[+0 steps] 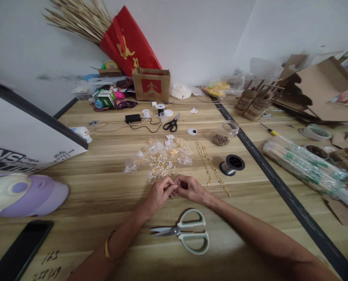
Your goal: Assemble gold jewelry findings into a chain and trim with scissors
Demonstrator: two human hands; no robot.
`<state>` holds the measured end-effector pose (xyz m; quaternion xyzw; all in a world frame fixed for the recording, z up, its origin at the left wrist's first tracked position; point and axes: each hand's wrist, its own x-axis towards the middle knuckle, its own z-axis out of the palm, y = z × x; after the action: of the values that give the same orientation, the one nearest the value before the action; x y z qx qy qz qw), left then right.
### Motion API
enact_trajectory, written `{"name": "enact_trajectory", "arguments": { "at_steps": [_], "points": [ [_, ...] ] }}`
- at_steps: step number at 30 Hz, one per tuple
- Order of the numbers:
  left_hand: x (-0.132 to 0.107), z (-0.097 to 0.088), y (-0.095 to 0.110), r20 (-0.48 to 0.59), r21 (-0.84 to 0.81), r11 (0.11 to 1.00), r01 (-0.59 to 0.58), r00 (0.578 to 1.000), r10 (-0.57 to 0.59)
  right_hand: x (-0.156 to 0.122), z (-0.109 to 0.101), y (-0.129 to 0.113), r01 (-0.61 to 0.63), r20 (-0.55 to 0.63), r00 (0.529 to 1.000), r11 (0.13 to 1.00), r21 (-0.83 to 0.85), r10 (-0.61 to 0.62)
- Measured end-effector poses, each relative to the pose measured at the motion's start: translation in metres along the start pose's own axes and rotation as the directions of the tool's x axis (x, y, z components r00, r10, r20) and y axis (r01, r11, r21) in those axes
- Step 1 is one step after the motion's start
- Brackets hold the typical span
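Left hand (159, 194): fingertips in a narrow pinch; contents too small to tell.
Right hand (190, 189): likewise pinched, meeting the left.
Beads (159, 166): heaped on the table (100, 205), just beyond both hands.
Handling: light, steady fingertips advisable.

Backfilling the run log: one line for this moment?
left hand meets right hand; held item: unclear; beyond: beads; right: chains, spool; near side: pale scissors

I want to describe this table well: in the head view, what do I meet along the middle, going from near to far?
Pale scissors, left hand beside right hand, bead pile, black scissors, paper bag.
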<state>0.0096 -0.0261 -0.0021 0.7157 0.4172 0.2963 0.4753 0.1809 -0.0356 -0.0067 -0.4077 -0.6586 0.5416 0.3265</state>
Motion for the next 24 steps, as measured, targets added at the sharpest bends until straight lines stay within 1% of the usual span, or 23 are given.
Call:
{"name": "enact_trajectory", "arguments": {
  "at_steps": [5,13,19,24],
  "points": [
    [0.0,0.0,0.001,0.008,-0.042,0.999,0.028,1.0,-0.028,0.0,-0.002,-0.004,-0.022,0.033,0.999,0.997,0.073,0.02],
    [0.002,0.002,0.003,0.036,-0.194,0.978,0.075,0.997,-0.07,0.001,-0.003,-0.013,-0.034,0.065,0.998,0.987,0.158,0.024],
    [0.002,-0.002,0.01,0.078,-0.247,0.964,0.099,0.994,-0.082,0.002,-0.005,-0.012,-0.035,0.027,0.999,0.986,0.163,0.031],
    [0.003,-0.003,0.007,0.085,-0.274,0.953,0.126,0.991,-0.107,0.002,-0.007,-0.009,-0.091,-0.011,0.996,0.979,0.181,0.094]
  ]
}}
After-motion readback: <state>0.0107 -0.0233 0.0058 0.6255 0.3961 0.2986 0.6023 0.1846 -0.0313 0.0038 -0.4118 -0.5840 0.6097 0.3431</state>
